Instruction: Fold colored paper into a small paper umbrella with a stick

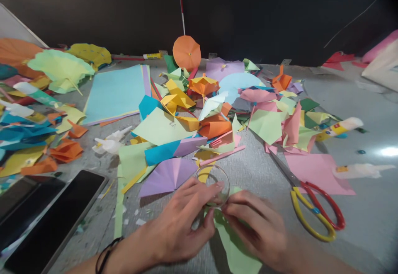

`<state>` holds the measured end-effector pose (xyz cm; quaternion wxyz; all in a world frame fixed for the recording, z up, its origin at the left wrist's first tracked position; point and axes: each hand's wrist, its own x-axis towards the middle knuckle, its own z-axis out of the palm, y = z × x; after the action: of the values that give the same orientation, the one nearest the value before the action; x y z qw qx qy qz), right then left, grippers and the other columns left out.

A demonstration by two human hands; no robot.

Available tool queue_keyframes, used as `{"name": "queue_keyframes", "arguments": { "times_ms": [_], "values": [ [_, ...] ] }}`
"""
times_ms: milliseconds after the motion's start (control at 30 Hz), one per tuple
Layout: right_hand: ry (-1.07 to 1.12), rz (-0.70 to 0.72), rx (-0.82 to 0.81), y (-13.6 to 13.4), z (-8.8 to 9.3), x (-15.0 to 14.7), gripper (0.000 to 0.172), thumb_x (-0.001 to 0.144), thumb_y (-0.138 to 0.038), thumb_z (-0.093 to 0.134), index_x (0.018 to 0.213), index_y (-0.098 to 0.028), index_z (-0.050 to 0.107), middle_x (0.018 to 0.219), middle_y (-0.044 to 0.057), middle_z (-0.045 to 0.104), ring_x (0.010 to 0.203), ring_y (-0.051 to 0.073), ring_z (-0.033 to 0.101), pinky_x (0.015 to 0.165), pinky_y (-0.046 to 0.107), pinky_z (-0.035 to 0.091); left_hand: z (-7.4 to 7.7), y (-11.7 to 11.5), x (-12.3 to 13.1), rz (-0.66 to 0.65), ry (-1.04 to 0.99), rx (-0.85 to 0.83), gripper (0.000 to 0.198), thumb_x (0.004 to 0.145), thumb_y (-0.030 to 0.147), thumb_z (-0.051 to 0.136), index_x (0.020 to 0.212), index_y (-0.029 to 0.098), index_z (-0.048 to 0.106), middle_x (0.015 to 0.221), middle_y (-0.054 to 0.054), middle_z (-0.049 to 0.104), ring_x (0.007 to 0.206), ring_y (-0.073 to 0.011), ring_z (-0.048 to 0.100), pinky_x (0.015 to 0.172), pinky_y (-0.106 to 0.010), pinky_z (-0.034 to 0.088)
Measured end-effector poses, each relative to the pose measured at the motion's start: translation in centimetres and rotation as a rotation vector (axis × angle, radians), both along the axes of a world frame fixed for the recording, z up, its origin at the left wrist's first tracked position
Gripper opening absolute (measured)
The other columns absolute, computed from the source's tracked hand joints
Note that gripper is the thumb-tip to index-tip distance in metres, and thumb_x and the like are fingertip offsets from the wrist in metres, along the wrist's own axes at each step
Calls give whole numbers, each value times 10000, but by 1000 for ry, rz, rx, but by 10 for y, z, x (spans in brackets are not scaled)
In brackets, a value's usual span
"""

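A clear round ring (214,185), probably a roll of transparent tape, stands just above my hands. My left hand (177,226) grips it, with the fingers across its upper edge and the thumb below. My right hand (255,228) curls against its lower right side, with the fingertips touching the ring and a green paper piece (234,245). That paper runs under both hands, and much of it is hidden. A lilac paper fan (166,177) lies just left of the ring.
A heap of folded coloured paper (199,112) fills the middle of the grey table (360,220). Red-and-yellow-handled scissors (314,209) rest on a pink sheet (317,172) to the right. A glue stick (338,129), a black tablet (52,220) and a blue paper stack (113,93) lie nearby.
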<state>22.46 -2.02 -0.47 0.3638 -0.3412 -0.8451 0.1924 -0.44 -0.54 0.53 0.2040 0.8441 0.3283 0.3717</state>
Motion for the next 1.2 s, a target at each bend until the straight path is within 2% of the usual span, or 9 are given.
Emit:
{"name": "queue_keyframes", "arguments": {
  "times_ms": [200, 333, 567, 667, 867, 1033, 1133, 1200],
  "values": [
    [1, 11, -4, -2, -1, -2, 151, 1032, -99, 568, 1140, -183, 635, 973, 67, 718, 868, 169, 705, 700, 277, 533, 1, -1, 2, 5, 3, -17, 485, 980, 100, 545, 1452, 180, 471, 1020, -57, 779, 989, -187, 752, 1069, -374, 573],
    [27, 12, 24, -1, 4, -5, 149, 1002, -74, 596, 1093, -176, 656, 937, 59, 719, 809, 152, 702, 663, 260, 524, -1, -2, 2, -4, -52, -52, 521, 946, 74, 577, 1444, 194, 483, 1000, -56, 773, 947, -189, 751, 1045, -387, 594],
    [112, 14, -16, -4, 8, -6, 102, 975, -80, 636, 991, -180, 651, 882, 42, 716, 773, 142, 696, 675, 247, 537, -1, -9, 5, -2, -132, -107, 580, 874, 22, 570, 1423, 199, 511, 988, -34, 748, 942, -161, 731, 1012, -306, 584],
    [94, 47, 35, -5, 8, -5, 103, 1017, -105, 597, 963, -166, 660, 891, 59, 724, 790, 152, 703, 694, 260, 547, -1, -13, 7, -20, -148, -155, 616, 834, 12, 549, 1412, 221, 510, 998, -19, 742, 934, -148, 719, 1005, -283, 561],
    [31, 189, 138, -2, 11, 0, 305, 1096, -93, 412, 961, -111, 686, 862, 86, 740, 818, 175, 704, 769, 297, 575, 2, -16, 7, -46, -173, -267, 637, 793, 27, 549, 1386, 257, 507, 954, 7, 709, 833, -123, 690, 877, -236, 551],
    [-78, 207, 271, -1, 14, 0, 338, 1062, -51, 409, 897, -122, 695, 819, 79, 742, 756, 185, 693, 755, 322, 589, 2, -16, 5, -73, -191, -347, 662, 785, 7, 565, 1390, 268, 503, 969, 6, 698, 838, -117, 695, 843, -227, 549],
    [-65, 259, 307, -1, 13, 0, 377, 1052, -38, 380, 869, -126, 698, 821, 87, 753, 733, 189, 697, 738, 342, 603, 2, -16, 5, -111, -225, -411, 667, 795, 5, 579, 1401, 271, 501, 975, 5, 694, 827, -113, 695, 818, -221, 560],
    [-34, 284, 315, 0, 11, 0, 334, 1039, -30, 418, 883, -117, 701, 857, 96, 766, 756, 190, 714, 760, 349, 616, 2, -15, 5, -130, -229, -423, 656, 811, 8, 589, 1407, 267, 499, 975, 2, 698, 830, -116, 697, 815, -224, 567]
  ]
}}
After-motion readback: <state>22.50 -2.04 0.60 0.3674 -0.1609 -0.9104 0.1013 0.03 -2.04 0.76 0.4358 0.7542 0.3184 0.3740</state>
